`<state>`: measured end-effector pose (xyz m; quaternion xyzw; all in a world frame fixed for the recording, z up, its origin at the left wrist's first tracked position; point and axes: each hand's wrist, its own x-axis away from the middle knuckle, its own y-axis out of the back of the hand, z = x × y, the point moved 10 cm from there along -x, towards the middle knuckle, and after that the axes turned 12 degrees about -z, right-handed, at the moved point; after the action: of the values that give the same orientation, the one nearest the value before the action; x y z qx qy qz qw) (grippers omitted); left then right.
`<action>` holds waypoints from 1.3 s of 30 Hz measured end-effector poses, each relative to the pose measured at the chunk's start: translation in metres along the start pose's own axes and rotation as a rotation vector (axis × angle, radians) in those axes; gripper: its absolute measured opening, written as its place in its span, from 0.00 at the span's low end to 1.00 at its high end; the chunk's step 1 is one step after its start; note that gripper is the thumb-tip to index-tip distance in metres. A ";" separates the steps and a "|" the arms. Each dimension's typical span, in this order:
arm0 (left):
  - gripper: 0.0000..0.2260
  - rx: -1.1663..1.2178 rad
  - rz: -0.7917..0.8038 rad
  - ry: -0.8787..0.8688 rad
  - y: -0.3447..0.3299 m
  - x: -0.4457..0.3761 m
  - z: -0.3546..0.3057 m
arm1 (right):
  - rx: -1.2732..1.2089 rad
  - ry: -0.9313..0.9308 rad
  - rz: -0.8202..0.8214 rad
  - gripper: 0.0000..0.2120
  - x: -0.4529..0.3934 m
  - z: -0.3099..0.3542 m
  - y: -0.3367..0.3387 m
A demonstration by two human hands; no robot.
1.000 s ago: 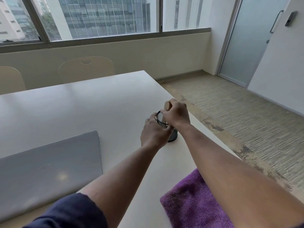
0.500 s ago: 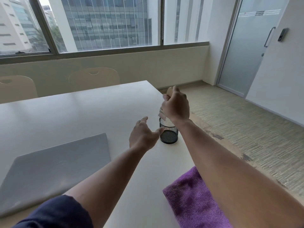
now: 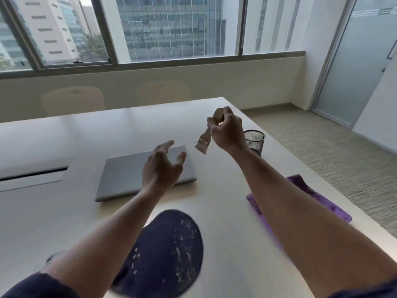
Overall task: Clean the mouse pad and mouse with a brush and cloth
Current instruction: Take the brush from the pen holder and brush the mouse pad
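Two hands are up over the white table (image 3: 64,211), and I work from the biggest thing down. Nearest me lies the dark round mouse pad (image 3: 167,252), speckled with pale crumbs, partly crossed by my left forearm. Beyond it sits a closed grey laptop (image 3: 126,175). To my right the purple cloth (image 3: 318,198) lies flat on the table, mostly under my right arm. A black mesh cup (image 3: 255,139) stands near the far right edge. My left hand (image 3: 161,168) hangs above the laptop, fingers spread, gripping nothing. My right hand (image 3: 227,130) is clenched round the wooden handle of the brush (image 3: 204,141), bristles pointing down and to the left, clear of the table. The mouse I cannot make out with any certainty. I judge this the fetching step: brush in hand, sweeping not yet begun. Next I should bring the bristles down onto the pad, steadying its edge with my free hand.
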<state>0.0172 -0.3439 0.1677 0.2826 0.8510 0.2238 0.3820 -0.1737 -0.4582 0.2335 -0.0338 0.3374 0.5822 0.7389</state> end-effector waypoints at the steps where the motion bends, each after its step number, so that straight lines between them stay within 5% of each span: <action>1: 0.22 -0.009 -0.019 0.015 0.015 0.007 0.011 | -0.016 -0.006 0.034 0.10 0.012 0.005 -0.005; 15: 0.16 -0.156 0.049 0.133 0.094 0.135 0.140 | -0.203 -0.018 0.404 0.08 0.155 0.038 -0.057; 19: 0.17 -0.190 0.134 0.166 0.089 0.156 0.163 | -0.084 0.076 0.498 0.13 0.186 0.032 -0.067; 32: 0.22 -0.191 0.230 0.110 0.073 0.179 0.178 | 0.098 0.107 0.865 0.05 0.220 0.007 -0.090; 39: 0.22 -0.203 0.210 0.098 0.072 0.179 0.179 | 0.142 0.134 0.795 0.05 0.208 0.012 -0.087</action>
<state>0.0807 -0.1440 0.0079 0.3187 0.8075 0.3608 0.3409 -0.0719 -0.3067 0.1011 0.1124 0.4111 0.7941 0.4333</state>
